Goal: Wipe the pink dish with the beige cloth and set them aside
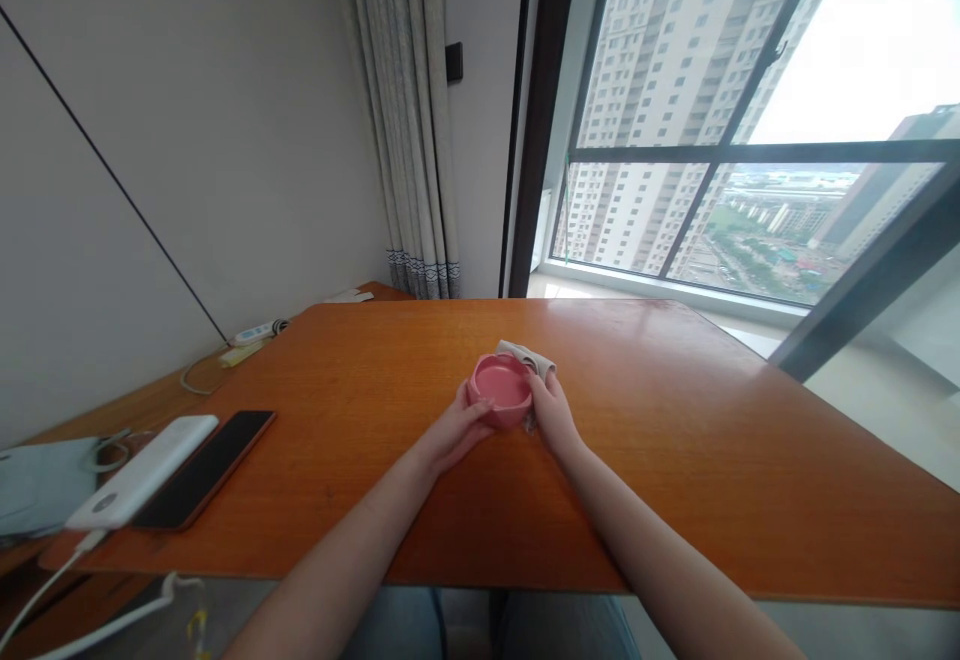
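Observation:
A small pink bowl is held tilted toward me above the middle of the wooden table. My left hand grips its lower left side, thumb over the rim. On the right side, my right hand is closed on a pale grey cloth, which wraps over the bowl's far right rim. The thumb of that hand lies at the rim's inner edge. The bowl's inside looks bare. Its underside and the fingers behind it are hidden.
At the left lie a black phone and a white power bank with a cable plugged in. A power strip is near the wall. The table ends close to my lap; a window stands behind right.

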The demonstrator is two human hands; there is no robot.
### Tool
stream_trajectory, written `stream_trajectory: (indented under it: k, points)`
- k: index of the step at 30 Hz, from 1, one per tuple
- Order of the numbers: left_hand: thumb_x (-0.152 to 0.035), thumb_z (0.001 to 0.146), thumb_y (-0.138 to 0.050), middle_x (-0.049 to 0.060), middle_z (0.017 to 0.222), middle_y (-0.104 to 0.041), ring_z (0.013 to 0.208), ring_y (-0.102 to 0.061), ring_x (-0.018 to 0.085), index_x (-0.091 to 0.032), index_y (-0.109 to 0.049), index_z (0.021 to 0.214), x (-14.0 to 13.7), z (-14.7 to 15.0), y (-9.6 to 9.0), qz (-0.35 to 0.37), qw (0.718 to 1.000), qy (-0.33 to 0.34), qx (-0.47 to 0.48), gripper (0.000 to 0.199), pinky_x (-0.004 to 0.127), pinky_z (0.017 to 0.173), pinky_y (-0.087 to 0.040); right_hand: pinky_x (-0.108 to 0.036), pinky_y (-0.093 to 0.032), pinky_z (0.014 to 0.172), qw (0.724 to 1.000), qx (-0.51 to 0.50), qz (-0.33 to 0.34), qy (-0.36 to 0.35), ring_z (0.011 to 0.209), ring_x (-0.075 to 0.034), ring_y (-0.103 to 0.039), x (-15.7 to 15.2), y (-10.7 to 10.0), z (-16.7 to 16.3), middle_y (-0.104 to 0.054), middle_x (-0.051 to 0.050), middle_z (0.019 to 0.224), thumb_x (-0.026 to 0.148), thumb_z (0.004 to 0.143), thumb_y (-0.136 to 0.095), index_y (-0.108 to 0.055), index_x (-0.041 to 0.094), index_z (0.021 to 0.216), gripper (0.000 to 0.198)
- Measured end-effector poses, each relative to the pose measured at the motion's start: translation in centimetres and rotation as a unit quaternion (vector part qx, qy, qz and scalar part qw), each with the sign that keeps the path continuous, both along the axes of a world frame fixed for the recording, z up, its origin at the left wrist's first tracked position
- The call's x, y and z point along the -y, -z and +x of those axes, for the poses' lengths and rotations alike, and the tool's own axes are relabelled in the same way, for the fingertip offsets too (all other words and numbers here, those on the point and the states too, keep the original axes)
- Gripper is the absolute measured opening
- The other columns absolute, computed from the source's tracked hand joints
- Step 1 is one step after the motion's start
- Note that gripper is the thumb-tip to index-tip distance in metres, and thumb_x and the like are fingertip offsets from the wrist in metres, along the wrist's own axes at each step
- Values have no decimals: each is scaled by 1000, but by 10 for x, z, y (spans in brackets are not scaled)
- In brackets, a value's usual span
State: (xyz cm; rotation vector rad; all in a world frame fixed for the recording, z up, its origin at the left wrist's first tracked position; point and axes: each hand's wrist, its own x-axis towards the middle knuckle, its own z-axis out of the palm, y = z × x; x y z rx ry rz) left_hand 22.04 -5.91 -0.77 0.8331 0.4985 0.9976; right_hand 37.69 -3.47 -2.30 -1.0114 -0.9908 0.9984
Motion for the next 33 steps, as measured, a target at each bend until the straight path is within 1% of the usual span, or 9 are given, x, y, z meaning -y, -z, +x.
stream_trajectory:
  k: [3, 6, 10, 12, 15, 21, 24, 29, 33]
  points:
    - [-54, 81, -53, 12, 126, -54, 103, -59, 23, -24, -46, 124, -5, -9, -1, -35, 995, 31, -87, 53, 37, 85, -47, -33, -48, 83, 998, -39, -42, -12, 94, -23, -62, -3, -5, 6, -70, -3, 95, 37, 70, -59, -65, 20, 97, 33]
    - [-70, 79, -35, 12, 101, -65, 76, -64, 18, -21, -48, 121, -12, -18, -2, -57, 981, 10, -183, 67, 31, 68, -50, -30, -49, 73, 994, -59, -83, -50, 82, -22, -64, -1, -14, 8, -71, -4, 83, 34, 67, -60, -67, 17, 86, 26]
    - [-61, 75, -53, 7, 90, -64, 64, -59, 15, -25, -48, 122, -12, -21, 1, -23, 958, 1, -284, 60, 26, 56, -48, -29, -49, 74, 992, 16, -84, -98, 85, -22, -64, 4, -16, 6, -72, -3, 88, 35, 67, -63, -68, 18, 89, 28]
    - [-55, 75, -57, 7, 94, -62, 66, -59, 15, -25, -50, 120, -10, -19, 3, -5, 958, -11, -288, 55, 25, 53, -48, -31, -50, 78, 990, 18, -91, -111, 91, -23, -63, 4, -13, 4, -71, -4, 93, 41, 70, -63, -68, 19, 92, 32]
    - [-54, 78, -53, 6, 89, -61, 60, -55, 11, -24, -52, 118, -10, -15, 4, 0, 966, -51, -252, 50, 20, 48, -44, -32, -51, 82, 986, -55, -112, -108, 96, -23, -64, 0, -6, 3, -71, -5, 99, 47, 73, -61, -66, 20, 97, 36]
    - [-48, 75, -62, 1, 81, -58, 59, -56, 8, -23, -48, 111, -17, -14, 6, -55, 971, -154, -177, 46, 19, 53, -47, -32, -54, 79, 971, -154, -148, -110, 89, -21, -67, -6, 0, -2, -72, -4, 93, 33, 73, -64, -64, 20, 94, 25]
    - [-49, 73, -65, 2, 86, -59, 62, -59, 9, -23, -43, 112, -19, -15, 8, -77, 967, -176, -165, 52, 22, 59, -50, -32, -52, 85, 966, -174, -140, -133, 95, -21, -65, 1, -6, -9, -71, -4, 98, 33, 73, -65, -63, 20, 100, 30]
    - [-51, 71, -66, 9, 108, -60, 78, -64, 16, -26, -36, 124, -13, -12, 7, -51, 982, -81, -163, 66, 31, 72, -51, -34, -51, 88, 973, -131, -85, -171, 103, -23, -62, 11, -20, -13, -68, -3, 109, 44, 73, -65, -59, 24, 113, 45]
    - [-66, 79, -44, 14, 110, -61, 89, -64, 22, -21, -43, 121, -12, -11, 2, -48, 989, 5, -138, 61, 35, 76, -48, -34, -51, 87, 985, -101, -62, -125, 104, -25, -61, 6, -23, -5, -69, -4, 104, 48, 74, -60, -61, 19, 109, 46]
